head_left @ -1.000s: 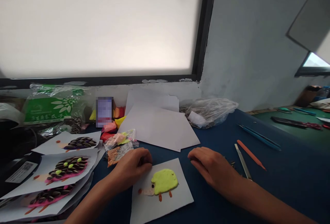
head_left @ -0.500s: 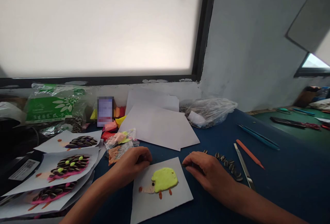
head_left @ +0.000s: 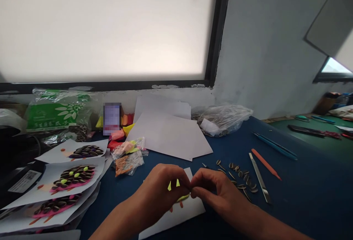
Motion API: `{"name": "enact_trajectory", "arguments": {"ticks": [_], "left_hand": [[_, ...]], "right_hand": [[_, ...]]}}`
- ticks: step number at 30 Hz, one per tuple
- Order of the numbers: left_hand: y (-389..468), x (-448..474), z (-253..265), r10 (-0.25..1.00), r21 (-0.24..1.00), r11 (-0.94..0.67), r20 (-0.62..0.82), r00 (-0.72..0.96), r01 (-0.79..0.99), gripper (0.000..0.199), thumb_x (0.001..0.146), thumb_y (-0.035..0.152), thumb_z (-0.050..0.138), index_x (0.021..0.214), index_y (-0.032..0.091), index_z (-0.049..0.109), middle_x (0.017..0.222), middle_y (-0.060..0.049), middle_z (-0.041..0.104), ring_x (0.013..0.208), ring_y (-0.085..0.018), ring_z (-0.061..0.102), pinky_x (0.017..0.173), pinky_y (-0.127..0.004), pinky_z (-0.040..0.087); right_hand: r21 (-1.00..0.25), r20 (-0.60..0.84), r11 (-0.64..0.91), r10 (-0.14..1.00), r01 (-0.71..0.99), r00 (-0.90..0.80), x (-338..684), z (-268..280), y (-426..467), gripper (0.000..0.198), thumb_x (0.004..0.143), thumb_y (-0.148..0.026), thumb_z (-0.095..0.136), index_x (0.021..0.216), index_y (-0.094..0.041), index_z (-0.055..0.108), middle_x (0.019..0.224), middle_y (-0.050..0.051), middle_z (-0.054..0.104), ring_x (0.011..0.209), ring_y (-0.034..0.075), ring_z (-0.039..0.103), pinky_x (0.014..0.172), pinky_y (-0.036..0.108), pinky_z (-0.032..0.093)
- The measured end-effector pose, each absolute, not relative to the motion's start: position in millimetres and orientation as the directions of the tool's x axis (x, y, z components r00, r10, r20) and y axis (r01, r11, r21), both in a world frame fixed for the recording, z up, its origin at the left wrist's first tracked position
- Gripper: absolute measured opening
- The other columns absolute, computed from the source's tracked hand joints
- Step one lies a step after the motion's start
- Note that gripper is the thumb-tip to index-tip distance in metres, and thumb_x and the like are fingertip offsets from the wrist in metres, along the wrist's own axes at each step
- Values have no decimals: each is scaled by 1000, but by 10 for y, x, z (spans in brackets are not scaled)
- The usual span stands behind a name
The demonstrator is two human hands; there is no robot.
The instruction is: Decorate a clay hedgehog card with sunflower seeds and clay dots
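The left hand (head_left: 157, 186) and right hand (head_left: 220, 190) meet at their fingertips, thumbs and forefingers drawn in; whether the grip pinches something small there, I cannot tell, as the tips are tiny and shaded. Just beneath the grip, partly covered by the left hand, a white card (head_left: 190, 208) lies on the blue surface (head_left: 303, 196), carrying a yellow-green clay shape (head_left: 182, 198) with orange-brown legs. Near the grip on its right, striped seeds (head_left: 240, 173) are scattered; past them lie a flat metal tool (head_left: 259, 178) and an orange stick (head_left: 266, 164). Left of the grip and a little beyond sit clear packets (head_left: 128, 162) of clay, with seed-covered cards (head_left: 55, 172) stacked farther left. Well beyond the grip, white sheets (head_left: 171, 133) overlap, a clear bag (head_left: 228, 118) to their right.
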State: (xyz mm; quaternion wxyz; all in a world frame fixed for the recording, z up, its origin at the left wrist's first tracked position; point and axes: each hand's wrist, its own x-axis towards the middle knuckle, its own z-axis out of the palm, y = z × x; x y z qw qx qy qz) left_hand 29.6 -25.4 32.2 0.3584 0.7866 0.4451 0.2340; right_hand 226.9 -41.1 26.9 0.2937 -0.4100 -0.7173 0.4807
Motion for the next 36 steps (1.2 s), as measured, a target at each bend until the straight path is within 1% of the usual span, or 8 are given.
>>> {"name": "enact_trajectory", "arguments": {"ticks": [6, 8, 10, 13, 15, 17, 25, 36], "left_hand": [[-220, 271, 404, 880, 763, -355, 77, 469, 540, 17, 84, 34, 62, 79, 22, 74, 67, 3, 69, 59, -12, 55, 56, -20, 42], [-183, 190, 435, 885, 760, -361, 97, 455, 540, 19, 84, 36, 61, 90, 22, 73, 81, 0, 72, 69, -14, 59, 64, -23, 46], [-147, 68, 452, 886, 737, -364, 86, 455, 569, 32, 82, 39, 63, 110, 24, 67, 108, -4, 70, 93, -20, 63, 81, -29, 49], [-123, -114, 455, 868, 653, -273, -150, 474, 706, 72, 64, 37, 78, 131, 29, 55, 146, -5, 46, 131, -31, 43, 108, -43, 35], [-133, -176, 450, 824, 589, -254, -284, 491, 767, 97, 54, 36, 83, 142, 28, 42, 153, -6, 34, 142, -34, 24, 115, -48, 23], [-147, -186, 441, 804, 529, -288, -318, 501, 798, 105, 51, 38, 85, 144, 25, 39, 157, -7, 22, 144, -35, 12, 117, -49, 17], [-109, -179, 322, 764, 519, -368, -305, 569, 772, 103, 56, 51, 82, 145, 35, 33, 159, -3, 11, 144, -36, 2, 115, -58, 12], [-103, -157, 344, 762, 500, -381, -307, 570, 778, 98, 60, 57, 78, 145, 37, 32, 159, -3, 9, 145, -35, 1, 115, -57, 11]], "right_hand": [[-839, 154, 369, 866, 400, -475, 2254, 297, -396, 16, 91, -25, 53, 88, -18, 68, 77, 1, 65, 69, 13, 57, 62, 23, 42], [-798, 205, 430, 853, 423, -481, 2240, 309, -341, 17, 92, -23, 52, 86, -18, 67, 76, 1, 65, 68, 13, 57, 62, 23, 41], [-769, 231, 454, 854, 451, -466, 2210, 319, -273, 16, 92, -23, 52, 85, -16, 66, 74, 1, 64, 65, 12, 55, 59, 23, 39], [-764, 241, 456, 858, 455, -454, 2139, 318, -188, 16, 92, -23, 52, 84, -15, 64, 73, 1, 63, 63, 12, 54, 57, 23, 38], [-790, 232, 439, 861, 429, -452, 2085, 305, -160, 16, 91, -23, 52, 84, -14, 63, 74, 2, 64, 65, 13, 56, 59, 23, 40], [-822, 214, 404, 872, 401, -440, 2039, 287, -152, 16, 91, -23, 52, 84, -14, 63, 75, 3, 65, 66, 13, 57, 61, 23, 42], [-896, 190, 337, 880, 291, -435, 2028, 296, -98, 15, 86, -24, 58, 80, -14, 67, 70, 1, 61, 65, 12, 52, 60, 23, 41], [-851, 170, 366, 870, 377, -462, 2024, 245, -93, 13, 86, -21, 56, 78, -14, 64, 68, 0, 58, 62, 11, 49, 56, 22, 38]]}}
